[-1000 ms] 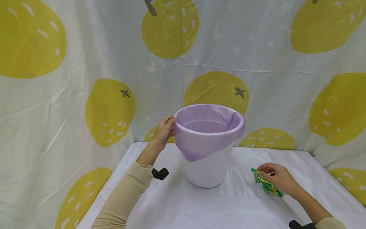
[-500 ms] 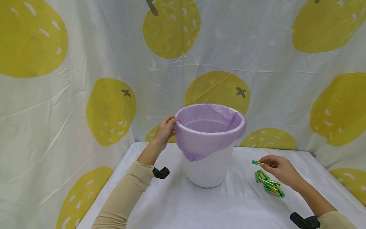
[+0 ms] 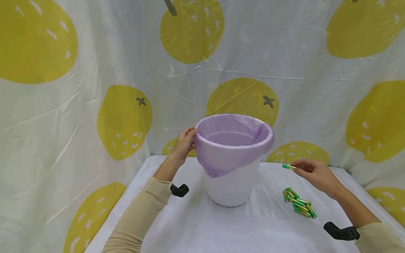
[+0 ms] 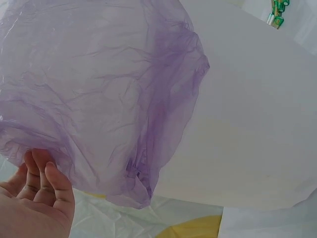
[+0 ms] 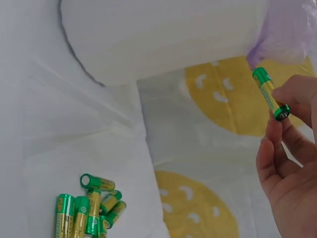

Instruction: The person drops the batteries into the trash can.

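A white trash can (image 3: pixel 229 191) stands upright on the table, lined with a thin purple trash bag (image 3: pixel 231 158) folded over its rim. At the rim's left side my left hand (image 3: pixel 182 144) grips the can's edge through the bag; in the left wrist view the curled fingers (image 4: pixel 44 178) meet the purple film. My right hand (image 3: pixel 316 174) pinches one green-and-gold battery (image 5: pixel 270 94) between thumb and fingers, in the air right of the can. Below that hand lies a pile of several similar batteries (image 3: pixel 299 203) on the cloth.
A white cloth (image 3: pixel 202 235) covers the table. Behind and at both sides hangs a white curtain (image 3: pixel 177 91) printed with yellow fruit. Dark wrist devices (image 3: pixel 341 232) sit near both beige sleeves (image 3: pixel 139 214).
My right hand has lifted one battery up off the pile and away from it. The left hand has kept its place on the can's rim.
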`<state>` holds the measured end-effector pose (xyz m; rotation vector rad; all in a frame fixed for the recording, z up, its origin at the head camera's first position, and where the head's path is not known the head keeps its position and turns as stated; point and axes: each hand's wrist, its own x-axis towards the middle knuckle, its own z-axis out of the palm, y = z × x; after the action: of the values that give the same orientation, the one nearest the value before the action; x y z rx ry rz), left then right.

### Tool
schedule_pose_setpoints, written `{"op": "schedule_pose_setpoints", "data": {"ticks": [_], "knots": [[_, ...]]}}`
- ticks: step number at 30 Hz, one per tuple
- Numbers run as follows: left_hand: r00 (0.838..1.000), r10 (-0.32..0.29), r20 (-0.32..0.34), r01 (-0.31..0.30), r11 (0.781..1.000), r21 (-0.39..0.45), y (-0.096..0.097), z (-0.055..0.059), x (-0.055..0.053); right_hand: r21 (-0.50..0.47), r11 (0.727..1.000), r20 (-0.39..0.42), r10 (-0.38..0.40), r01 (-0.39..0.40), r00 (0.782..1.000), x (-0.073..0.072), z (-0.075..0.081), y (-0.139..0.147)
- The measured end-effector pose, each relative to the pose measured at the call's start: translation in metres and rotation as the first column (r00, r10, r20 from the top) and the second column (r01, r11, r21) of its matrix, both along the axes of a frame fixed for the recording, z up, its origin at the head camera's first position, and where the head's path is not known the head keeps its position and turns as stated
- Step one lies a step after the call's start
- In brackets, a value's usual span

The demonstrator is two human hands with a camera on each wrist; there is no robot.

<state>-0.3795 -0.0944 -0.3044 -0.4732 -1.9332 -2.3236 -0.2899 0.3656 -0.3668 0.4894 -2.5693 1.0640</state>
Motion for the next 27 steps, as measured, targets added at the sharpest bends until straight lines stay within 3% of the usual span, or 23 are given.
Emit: {"op": "schedule_pose_setpoints", "data": {"ticks": [14, 27], "knots": [[1.0, 0.003, 0.001, -0.003, 1.0, -0.017, -0.001, 0.001, -0.002, -0.035, 0.999, -0.088, 0.001, -0.004, 0.996, -0.01, 0.047, 0.003], [1.0, 0.015, 0.005, -0.015, 1.0, -0.009, 0.0, -0.002, -0.004, -0.023, 0.999, -0.079, -0.037, 0.036, 0.996, -0.017, 0.108, -0.022]]}}
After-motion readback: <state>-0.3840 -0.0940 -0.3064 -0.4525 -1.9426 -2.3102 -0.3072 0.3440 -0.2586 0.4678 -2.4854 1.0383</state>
